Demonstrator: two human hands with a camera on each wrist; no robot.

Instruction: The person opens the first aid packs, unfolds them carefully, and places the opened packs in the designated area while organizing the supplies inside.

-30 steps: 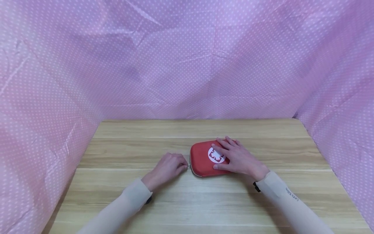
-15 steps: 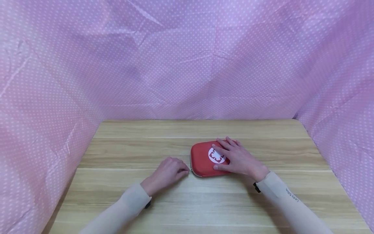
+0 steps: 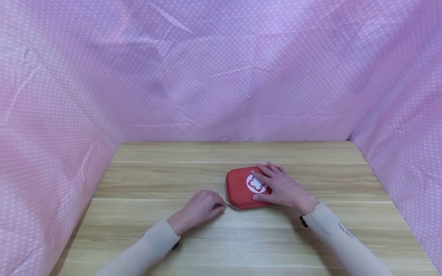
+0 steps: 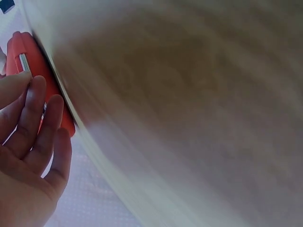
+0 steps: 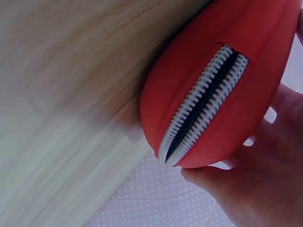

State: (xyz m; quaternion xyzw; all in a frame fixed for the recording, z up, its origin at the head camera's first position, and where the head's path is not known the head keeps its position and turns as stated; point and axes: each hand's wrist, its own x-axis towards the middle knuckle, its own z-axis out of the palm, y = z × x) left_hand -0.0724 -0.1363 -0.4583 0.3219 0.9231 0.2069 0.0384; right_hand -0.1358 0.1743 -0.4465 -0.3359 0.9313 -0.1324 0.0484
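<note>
Red zippered case (image 3: 238, 188) lies flat on the wooden table (image 3: 155, 172), right of centre, bearing a white round emblem (image 3: 254, 184) partly covered by the right hand (image 3: 283, 189), which rests on its top with fingers spread. At the near left corner the person's left hand (image 3: 198, 209) pinches the zipper pull (image 3: 228, 203) between thumb and forefinger, while small dark lettering (image 3: 345, 230) on the right sleeve (image 3: 340, 232) is too small to read surely.

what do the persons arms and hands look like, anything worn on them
The left hand and right hand are bare, without gloves. The left sleeve and right sleeve are pale cream; the right one bears dark lettering, too small to read. A black piece shows at each cuff.
</note>
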